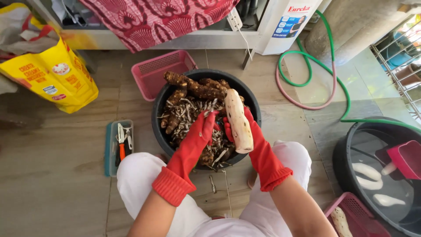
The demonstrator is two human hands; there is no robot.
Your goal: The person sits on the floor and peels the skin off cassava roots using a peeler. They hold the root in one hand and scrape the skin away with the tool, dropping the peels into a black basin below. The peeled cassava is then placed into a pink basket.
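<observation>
The person sits low over a black tub (160, 109) that stands on the tiled floor (52, 166) between the knees, both hands in red rubber gloves. The right hand (252, 131) has its fingers clamped around a peeled, pale cassava root (238, 120), which is held nearly upright over the right half of the tub, its cut end towards the person. The left hand (202, 129) hovers just beside the root, over the middle of the tub; its fingers are curled together, and whether they grip a tool cannot be told.

Inside the tub lie unpeeled brown roots (195, 85) along the far side and a heap of peel strips (186, 112) below them.

A pink basket (151, 72) touches the tub's far left rim. A small teal tray (109, 149) with an orange-handled tool (121, 142) lies on the floor left of the tub, near the person's left knee. A yellow bag (57, 77) lies at the far left. To the right, a second black tub (346, 149) holds water and peeled roots (367, 171), and a green hose (329, 66) curls beyond it.
</observation>
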